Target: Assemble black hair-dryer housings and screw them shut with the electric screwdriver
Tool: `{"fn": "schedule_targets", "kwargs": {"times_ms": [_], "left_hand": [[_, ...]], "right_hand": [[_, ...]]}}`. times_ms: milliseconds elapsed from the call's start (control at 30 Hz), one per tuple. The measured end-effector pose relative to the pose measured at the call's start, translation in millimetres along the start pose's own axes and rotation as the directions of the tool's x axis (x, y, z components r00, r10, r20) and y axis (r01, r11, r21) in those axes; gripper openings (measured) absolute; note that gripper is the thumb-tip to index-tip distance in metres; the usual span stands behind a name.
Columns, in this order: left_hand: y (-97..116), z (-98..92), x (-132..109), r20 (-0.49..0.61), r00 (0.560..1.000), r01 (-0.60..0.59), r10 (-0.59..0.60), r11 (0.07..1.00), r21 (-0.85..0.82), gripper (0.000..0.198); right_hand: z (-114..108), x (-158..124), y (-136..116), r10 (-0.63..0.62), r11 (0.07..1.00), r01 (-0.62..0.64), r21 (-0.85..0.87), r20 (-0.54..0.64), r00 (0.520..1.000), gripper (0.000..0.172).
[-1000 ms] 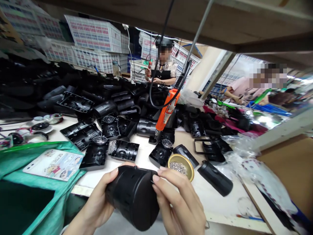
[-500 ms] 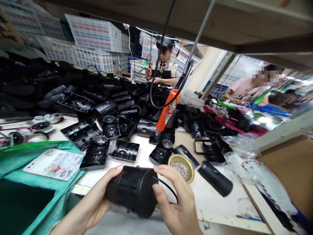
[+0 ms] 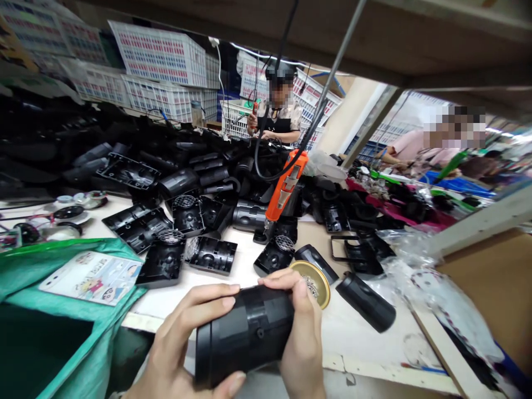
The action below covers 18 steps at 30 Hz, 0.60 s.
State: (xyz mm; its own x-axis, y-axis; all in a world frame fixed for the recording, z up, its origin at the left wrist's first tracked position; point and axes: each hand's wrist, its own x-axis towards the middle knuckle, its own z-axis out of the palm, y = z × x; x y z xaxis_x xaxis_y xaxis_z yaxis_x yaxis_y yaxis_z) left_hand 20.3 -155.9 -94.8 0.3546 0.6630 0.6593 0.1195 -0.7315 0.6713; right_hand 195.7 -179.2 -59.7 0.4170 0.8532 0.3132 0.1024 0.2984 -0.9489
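Between my two hands is a black cylindrical plastic housing [image 3: 249, 332], held tilted above the front edge of the bench. My left hand [image 3: 183, 338] wraps its left end, fingers over the top and thumb underneath. The right end is gripped by my right hand [image 3: 303, 327], with the fingertips on top. Just beyond the right hand, a yellow bowl [image 3: 326, 293] holds many small screws [image 3: 310, 285], partly covered by my fingers. An orange electric screwdriver [image 3: 286, 185] hangs farther back, its tip pointing down over open black housing halves [image 3: 276, 255].
Black housing parts [image 3: 145, 166] are heaped across the back. A green cloth bag [image 3: 100, 327] hangs at the front left; speakers and wires [image 3: 68, 216] lie behind it. Clear plastic bags [image 3: 440, 310] lie on the right. Two people [image 3: 280, 116] work beyond, near stacked crates [image 3: 166, 61].
The housing has been turned, so its end cap and black cable no longer show and its side faces me. My left fingers now lie over the top; my right hand has closed around the end.
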Motion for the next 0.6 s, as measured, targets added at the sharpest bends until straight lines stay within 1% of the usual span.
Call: {"fn": "schedule_targets", "kwargs": {"times_ms": [67, 133, 233, 267, 333, 367, 400, 467, 500, 533, 567, 600], "left_hand": [[-0.4, 1.5, 0.6, -0.023, 1.0, 0.016, -0.016, 1.0, 0.004, 0.06], [-0.7, 1.7, 2.7, -0.041, 0.997, 0.059, -0.059, 0.998, 0.002, 0.054], [-0.1, 0.4, 6.6, -0.013, 0.984, 0.177, -0.178, 0.983, -0.043, 0.041], [0.6, 0.6, 7.3, 0.007, 0.973, 0.232, -0.232, 0.969, -0.087, 0.039], [3.2, 3.5, 8.0, 0.02, 0.945, 0.325, -0.327, 0.928, -0.182, 0.046], [5.2, 6.5, 8.2, -0.004, 0.928, 0.363, -0.373, 0.905, -0.222, 0.046], [7.5, 10.3, 8.5, -0.055, 0.904, 0.397, -0.424, 0.881, -0.258, 0.041], [12.0, 18.6, 10.5, -0.187, 0.833, 0.454, -0.521, 0.836, -0.307, 0.024], [13.6, 22.0, 12.6, -0.238, 0.794, 0.477, -0.559, 0.816, -0.327, 0.021], [14.1, 24.4, 15.7, -0.271, 0.762, 0.497, -0.589, 0.799, -0.34, 0.023], [13.1, 25.5, 19.8, -0.275, 0.744, 0.516, -0.609, 0.785, -0.343, 0.027], [10.2, 25.3, 25.0, -0.237, 0.74, 0.542, -0.63, 0.767, -0.343, 0.031]], "right_hand": [[3.0, 1.8, 6.0, 0.042, 0.999, -0.042, 0.011, -0.02, 0.999, 0.049], [5.7, 3.8, 11.3, 0.122, 0.993, -0.122, 0.006, -0.033, 0.992, 0.052], [7.5, 5.8, 15.9, 0.262, 0.965, -0.263, -0.013, -0.048, 0.964, 0.057], [7.6, 6.0, 16.1, 0.288, 0.957, -0.29, -0.025, -0.061, 0.956, 0.058], [7.5, 5.4, 14.5, 0.284, 0.955, -0.29, -0.068, -0.088, 0.955, 0.059], [7.7, 4.6, 13.1, 0.258, 0.96, -0.265, -0.089, -0.09, 0.962, 0.058], [8.1, 3.8, 11.7, 0.223, 0.968, -0.231, -0.102, -0.085, 0.971, 0.056], [9.6, 2.4, 10.3, 0.168, 0.979, -0.173, -0.112, -0.052, 0.984, 0.054], [10.5, 2.2, 10.7, 0.155, 0.98, -0.159, -0.117, -0.04, 0.987, 0.053], [11.3, 2.6, 12.1, 0.159, 0.979, -0.162, -0.127, -0.035, 0.987, 0.054], [11.9, 3.6, 14.3, 0.18, 0.972, -0.184, -0.147, -0.038, 0.983, 0.055], [11.9, 5.1, 17.1, 0.215, 0.959, -0.219, -0.178, -0.041, 0.976, 0.059]]}}
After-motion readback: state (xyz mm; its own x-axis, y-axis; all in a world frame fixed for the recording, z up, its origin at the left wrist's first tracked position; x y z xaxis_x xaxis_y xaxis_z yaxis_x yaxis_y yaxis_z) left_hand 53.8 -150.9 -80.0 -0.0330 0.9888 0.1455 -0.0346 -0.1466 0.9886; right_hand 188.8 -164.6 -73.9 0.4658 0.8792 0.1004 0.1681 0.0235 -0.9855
